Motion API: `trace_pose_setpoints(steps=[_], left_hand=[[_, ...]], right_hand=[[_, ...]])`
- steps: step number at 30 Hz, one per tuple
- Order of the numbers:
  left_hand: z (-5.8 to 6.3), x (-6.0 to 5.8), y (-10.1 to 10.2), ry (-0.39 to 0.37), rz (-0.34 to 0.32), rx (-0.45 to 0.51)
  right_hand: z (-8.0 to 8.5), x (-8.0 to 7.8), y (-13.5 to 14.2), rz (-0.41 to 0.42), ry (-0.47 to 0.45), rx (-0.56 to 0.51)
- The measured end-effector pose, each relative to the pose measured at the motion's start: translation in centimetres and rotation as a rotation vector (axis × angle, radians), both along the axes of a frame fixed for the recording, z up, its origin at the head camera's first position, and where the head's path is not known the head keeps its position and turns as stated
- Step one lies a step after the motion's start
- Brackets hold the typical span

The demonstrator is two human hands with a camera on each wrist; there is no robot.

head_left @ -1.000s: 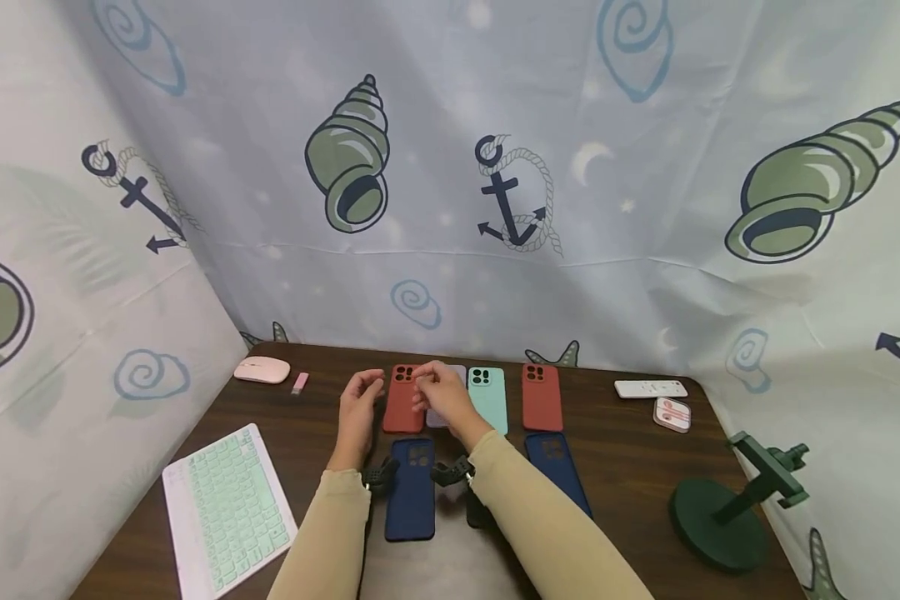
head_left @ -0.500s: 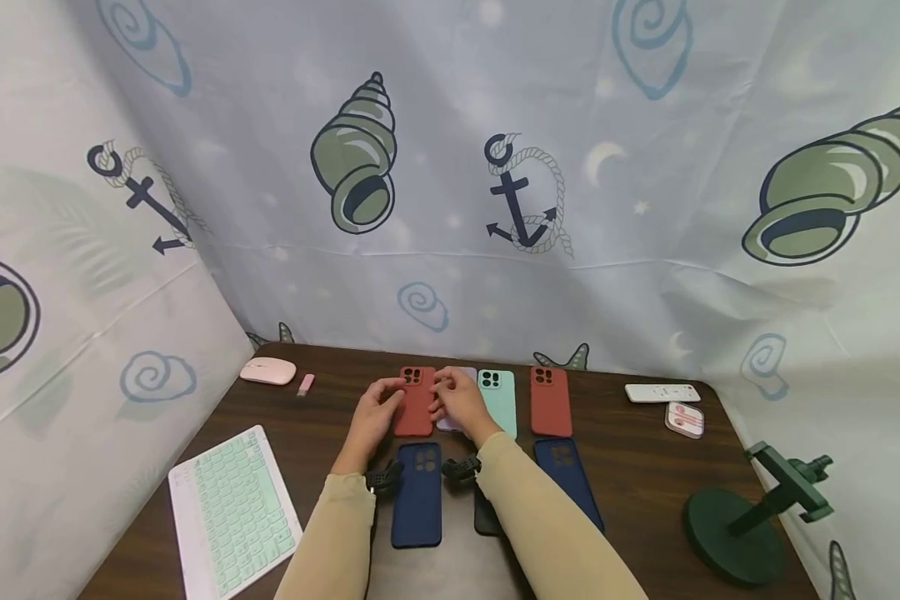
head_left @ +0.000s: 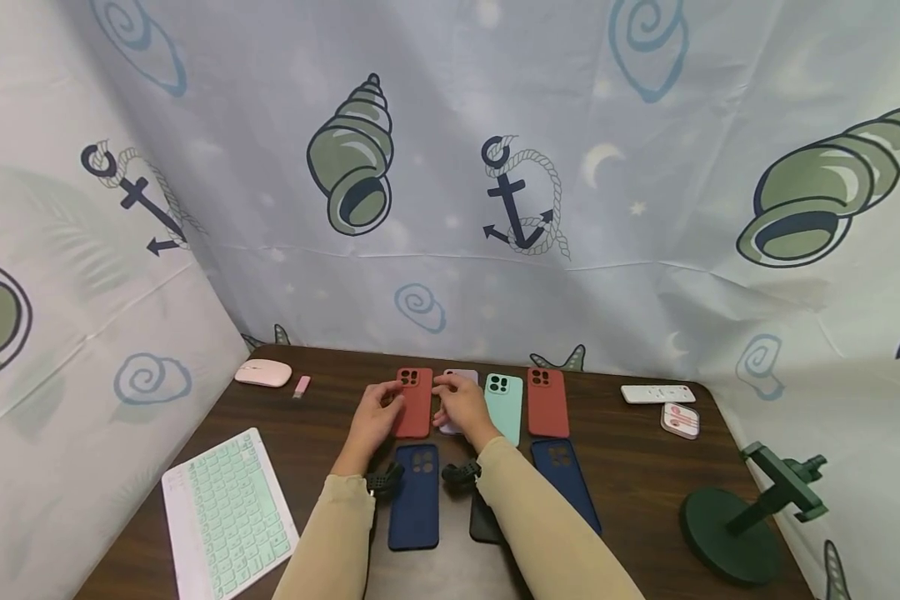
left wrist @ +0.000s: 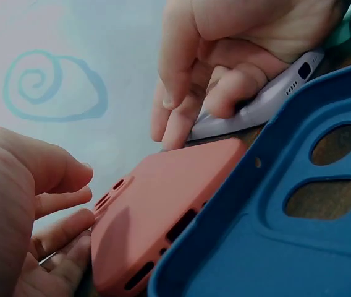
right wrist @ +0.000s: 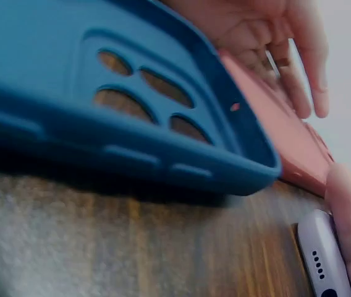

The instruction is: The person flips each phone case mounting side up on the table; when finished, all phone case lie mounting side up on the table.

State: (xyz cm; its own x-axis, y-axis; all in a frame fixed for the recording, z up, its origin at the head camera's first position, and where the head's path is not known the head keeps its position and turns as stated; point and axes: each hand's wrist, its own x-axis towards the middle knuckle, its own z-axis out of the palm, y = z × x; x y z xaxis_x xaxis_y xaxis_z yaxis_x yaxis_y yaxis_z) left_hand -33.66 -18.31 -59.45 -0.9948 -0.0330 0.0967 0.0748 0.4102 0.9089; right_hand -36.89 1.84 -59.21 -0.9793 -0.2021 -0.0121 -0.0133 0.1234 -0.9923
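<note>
Mint case (head_left: pixel 504 409): slid to your 3 o'clock.
Backdrop (head_left: pixel 450 312): shell-printed, 12 o'clock.
Table (head_left: pixel 615 467): dark wood.
Left hand (head_left: pixel 372 421): unclamped, touching your 11 o'clock red case (head_left: pixel 417 408).
Right hand (head_left: pixel 465 408): at 12 o'clock lavender case (left wrist: pixel 265 102); grip, can't tell.
Phone cases (head_left: pixel 414 512): seven; two red, two blue.

No word, brand or number is legible: faint key legends on the mint-keyed keyboard (head_left: pixel 232 512) at left, button marks on the white remote (head_left: pixel 658 394) and red print on the small box (head_left: pixel 680 421), both far right, are too small.
</note>
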Motion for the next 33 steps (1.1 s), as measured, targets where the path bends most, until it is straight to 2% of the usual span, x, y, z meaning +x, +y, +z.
trace_pose_setpoints(steps=[6,13,21,28,33], left_hand=[[-0.1,-0.2,0.1,0.022,-0.002,-0.032],[-0.1,-0.4,0.4,0.048,-0.013,-0.091],[0.1,0.1,0.8,0.022,-0.011,-0.118],[0.1,-0.1,1.4,-0.022,-0.017,-0.143],[0.3,0.0,1.8,-0.036,-0.013,-0.121]], right_hand=[[-0.1,0.0,0.4,0.034,0.03,0.017],[-0.2,-0.4,1.1,0.1,0.08,-0.106],[-0.3,-0.3,1.3,0.144,0.08,-0.121],[-0.2,-0.1,1.4,0.17,0.101,-0.111],[-0.2,-0.2,1.5,0.186,0.127,-0.135]])
